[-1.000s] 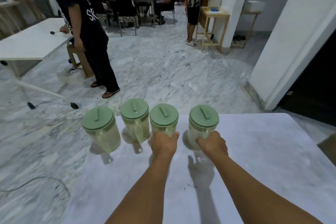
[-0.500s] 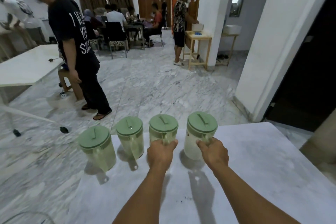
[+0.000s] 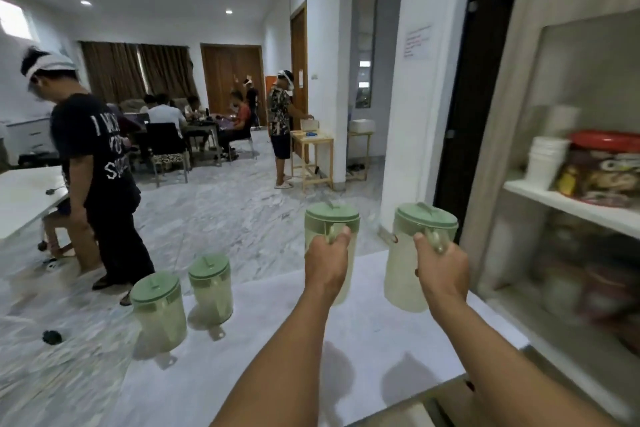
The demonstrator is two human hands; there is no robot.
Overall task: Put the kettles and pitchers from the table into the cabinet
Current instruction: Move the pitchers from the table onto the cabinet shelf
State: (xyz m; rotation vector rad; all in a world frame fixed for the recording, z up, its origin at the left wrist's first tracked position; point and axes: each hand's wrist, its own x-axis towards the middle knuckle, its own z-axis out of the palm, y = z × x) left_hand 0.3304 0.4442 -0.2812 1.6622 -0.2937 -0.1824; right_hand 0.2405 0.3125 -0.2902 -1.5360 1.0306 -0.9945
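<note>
At the lower left of the frame, a first pitcher and a second pitcher are seen standing upright on the white table, side by side and apart from both hands.

Towards the middle, a third pitcher is held upright and clear of the table, its handle gripped by the left hand with the fingers curled round it and the thumb on top.

Just right of that, a fourth pitcher is carried the same way by the right hand, which is closed round its handle. Both long axes are kept vertical and the green lids are on.

At the right edge the open cabinet is seen, with a white shelf at about the height of the lids. The cabinet lies to the right of both hands, and the right hand is judged the nearer. The upper shelf is partly taken by a stack of white cups and a red-lidded jar; the space below is blurred, so free room there cannot be told. A sideways carry to the right is what seems called for, fourth pitcher first.
</note>
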